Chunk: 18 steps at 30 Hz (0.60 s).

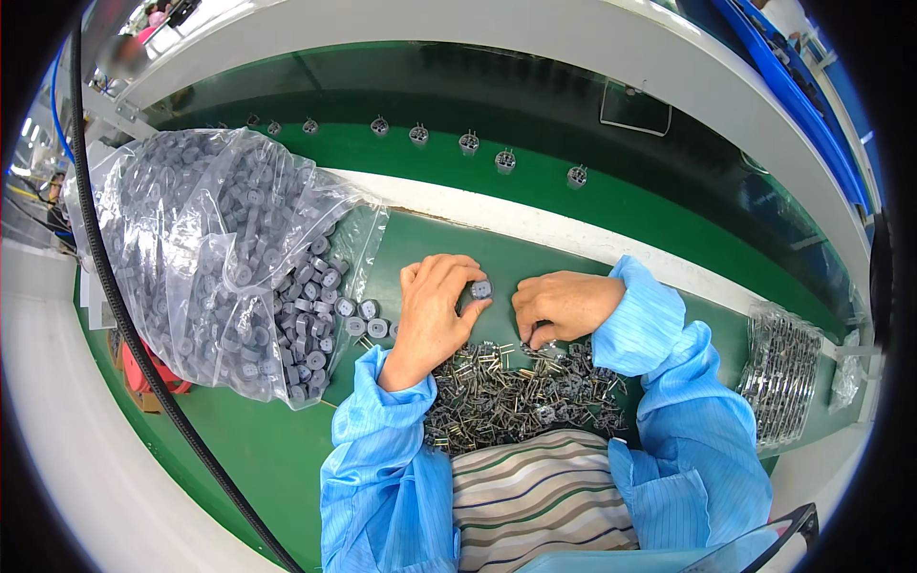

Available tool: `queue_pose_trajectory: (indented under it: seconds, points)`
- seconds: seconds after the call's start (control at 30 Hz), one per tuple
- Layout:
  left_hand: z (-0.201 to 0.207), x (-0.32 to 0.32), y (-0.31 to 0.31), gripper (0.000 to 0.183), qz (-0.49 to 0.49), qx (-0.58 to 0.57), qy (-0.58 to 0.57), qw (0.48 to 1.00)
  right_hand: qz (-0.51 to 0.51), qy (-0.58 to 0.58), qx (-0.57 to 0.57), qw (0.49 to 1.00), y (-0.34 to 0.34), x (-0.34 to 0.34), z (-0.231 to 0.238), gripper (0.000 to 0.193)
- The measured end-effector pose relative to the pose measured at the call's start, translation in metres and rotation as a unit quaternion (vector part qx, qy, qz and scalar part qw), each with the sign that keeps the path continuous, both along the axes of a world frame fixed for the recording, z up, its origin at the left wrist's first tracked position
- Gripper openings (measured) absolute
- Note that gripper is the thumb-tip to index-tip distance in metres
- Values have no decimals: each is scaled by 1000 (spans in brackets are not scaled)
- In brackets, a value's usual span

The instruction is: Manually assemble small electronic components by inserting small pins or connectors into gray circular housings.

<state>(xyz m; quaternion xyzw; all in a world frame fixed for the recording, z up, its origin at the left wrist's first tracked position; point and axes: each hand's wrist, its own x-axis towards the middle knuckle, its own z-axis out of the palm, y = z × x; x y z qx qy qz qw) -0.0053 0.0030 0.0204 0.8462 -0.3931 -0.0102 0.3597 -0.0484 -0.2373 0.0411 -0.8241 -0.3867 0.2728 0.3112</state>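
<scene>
Pinching grey cap point(481, 288) (left hand point(436, 310))

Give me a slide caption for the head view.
Left hand holding a round grey plastic piece, right hand at a heap of dark metal-pronged parts.

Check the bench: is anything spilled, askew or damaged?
A few round grey pieces lie on the green table just outside the clear bag, near the left hand, apart from the bulk inside; that may be deliberate. Nothing else stands out.
</scene>
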Motion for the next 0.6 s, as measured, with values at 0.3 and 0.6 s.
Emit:
queue_pose_trajectory:
  seconds: [0.3, 0.6]
  points:
    - [-5, -2, -4, 30, 125, -139, 55, 981, -188, -37, 88, 977, -7, 8, -8, 14]
    - [-6, -1, -4, 32, 123, -114, 50, 984, -64, 57, 63, 994, -15, 9, -7, 25]
